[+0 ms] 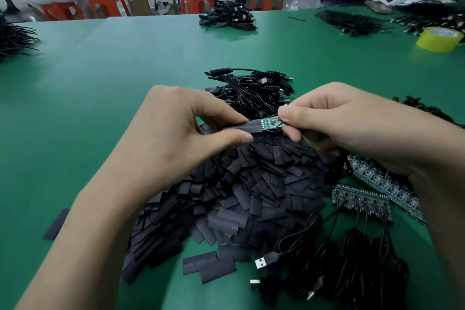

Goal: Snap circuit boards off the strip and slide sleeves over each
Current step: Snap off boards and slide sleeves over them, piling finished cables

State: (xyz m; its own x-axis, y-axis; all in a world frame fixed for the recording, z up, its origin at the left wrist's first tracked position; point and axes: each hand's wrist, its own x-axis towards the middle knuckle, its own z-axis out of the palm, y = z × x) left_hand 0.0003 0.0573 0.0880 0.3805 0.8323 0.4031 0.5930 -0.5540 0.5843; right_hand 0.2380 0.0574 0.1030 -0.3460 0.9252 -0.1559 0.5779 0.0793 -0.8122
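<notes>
My left hand [181, 128] pinches a flat black sleeve [247, 126] between thumb and forefinger. My right hand [347, 123] pinches the right end of a small green circuit board [272, 123], whose left end sits inside the sleeve's mouth. Both are held above a large heap of black sleeves [241, 191] on the green table [100, 83]. Strips of joined circuit boards [362, 201] with black cables attached lie at the right, under my right wrist.
A bundle of black USB cables [251, 90] lies just beyond my hands, and more cables [352, 267] lie at the front right. Further cable piles [229, 17] sit at the far edge. A yellow tape roll [439, 39] stands far right. People work behind the table.
</notes>
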